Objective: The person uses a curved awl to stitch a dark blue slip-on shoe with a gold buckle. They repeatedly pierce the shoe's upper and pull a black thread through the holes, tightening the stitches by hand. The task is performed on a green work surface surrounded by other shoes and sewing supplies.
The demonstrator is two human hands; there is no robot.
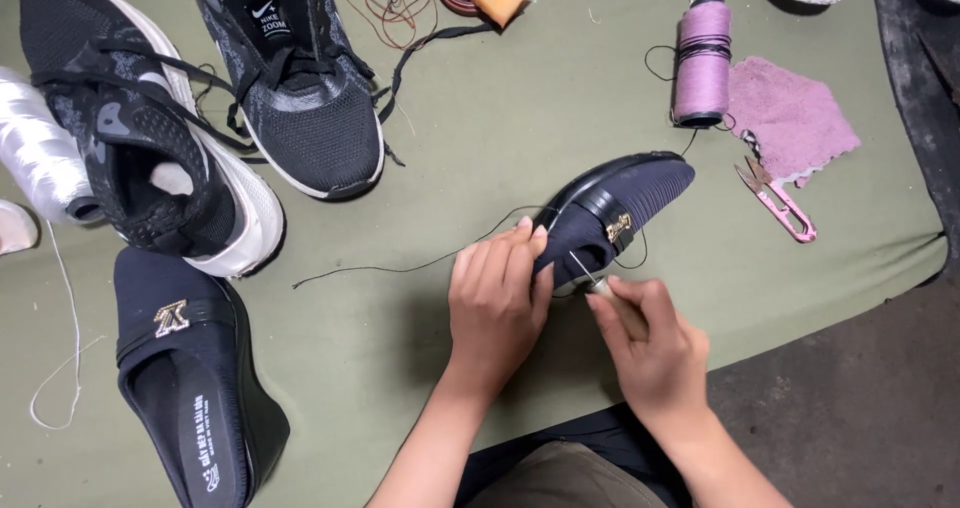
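Taking the dark slip-on shoe [620, 208] under the hands as the landmark, the far left holds a white thread spool [40, 158] and a loose white thread [62, 368] trailing toward the near edge of the green table cover [480, 128]. Nearer the landmark but still well to its left lie two black lace-up sneakers [150, 138] [300, 88], and below them the matching slip-on [185, 388] with its gold buckle, lying apart. A thin black thread [400, 266] runs from the left across the cover to the landmark shoe. The left hand [495, 303] is wrapped over that shoe's heel end, fingers closed and pressing it down. Just right of it, the right hand [650, 343] is pinched shut on a sewing awl [597, 281], whose metal tip meets the shoe close beside the left fingertips. The two hands sit near each other but do not touch. That closeness is the main hazard, as I judge it: a slip of the point off the rubbery edge could jab the left fingers. The slack black thread could also snag on the buckle or tangle. Beyond and to the right of the landmark stand a purple thread spool [702, 63], a pink cloth [790, 118] and pink thread snips [778, 203], blades lying open, near enough that a careless reach could catch them.
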